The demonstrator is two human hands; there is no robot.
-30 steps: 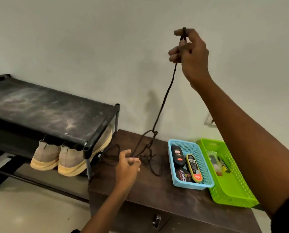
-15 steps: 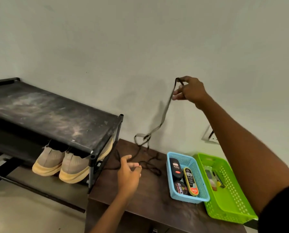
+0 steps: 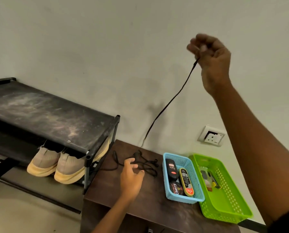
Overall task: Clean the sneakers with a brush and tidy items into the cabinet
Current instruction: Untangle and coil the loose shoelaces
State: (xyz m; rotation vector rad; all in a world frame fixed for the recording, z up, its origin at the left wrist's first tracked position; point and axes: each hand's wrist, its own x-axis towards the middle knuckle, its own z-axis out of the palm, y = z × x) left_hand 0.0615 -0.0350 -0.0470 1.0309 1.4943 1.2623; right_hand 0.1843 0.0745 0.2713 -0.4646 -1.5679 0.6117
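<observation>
My right hand (image 3: pixel 210 56) is raised high against the wall and pinches one end of a black shoelace (image 3: pixel 172 98), which hangs down slanting to the dark wooden cabinet top (image 3: pixel 140 204). The lace's other part lies in a tangle (image 3: pixel 140 163) on the cabinet. My left hand (image 3: pixel 131 179) hovers over that tangle with fingers spread and loosely bent, holding nothing. A pair of beige sneakers (image 3: pixel 59 165) with yellowish soles sits on the lower shelf of the black shoe rack (image 3: pixel 53 118) at the left.
A blue basket (image 3: pixel 195 190) holds shoe polish tins and an applicator. Right of it stands a green basket (image 3: pixel 227 199) with small items. A wall socket (image 3: pixel 210 136) sits behind them. The cabinet has a drawer handle at its front edge.
My right hand dropped with the lace half a second ago, then rose again and moved right, pulling the lace taut. My left hand opened its fingers over the tangle.
</observation>
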